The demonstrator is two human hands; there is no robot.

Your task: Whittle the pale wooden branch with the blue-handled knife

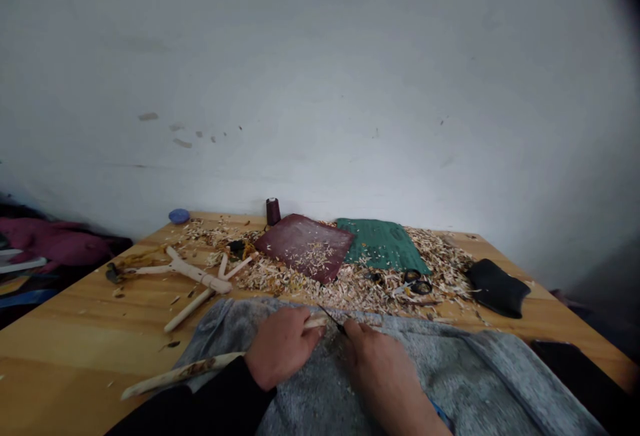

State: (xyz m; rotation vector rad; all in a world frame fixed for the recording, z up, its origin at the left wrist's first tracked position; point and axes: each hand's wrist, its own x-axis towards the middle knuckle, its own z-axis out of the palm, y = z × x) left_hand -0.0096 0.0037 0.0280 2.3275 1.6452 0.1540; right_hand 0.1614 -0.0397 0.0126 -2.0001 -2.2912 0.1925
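Note:
My left hand (281,348) is closed around a pale peeled stick (183,375). One end of the stick pokes out past my thumb, and the long part runs back under my wrist to the left. My right hand (383,366) grips a knife (332,319), its handle mostly hidden in my fingers. The thin dark blade points up and left, close to the stick's end; whether it touches the wood I cannot tell. Both hands are over a grey cloth (480,369) strewn with small bits of wood.
Wood shavings (285,279) cover the back of the table around a maroon sheet (300,243), a green sheet (383,243) and scissors (417,283). Peeled forked branches (193,273) lie left. A thread cone (273,212) stands behind. Right are a black curved piece (497,288) and a dark flat object (575,369).

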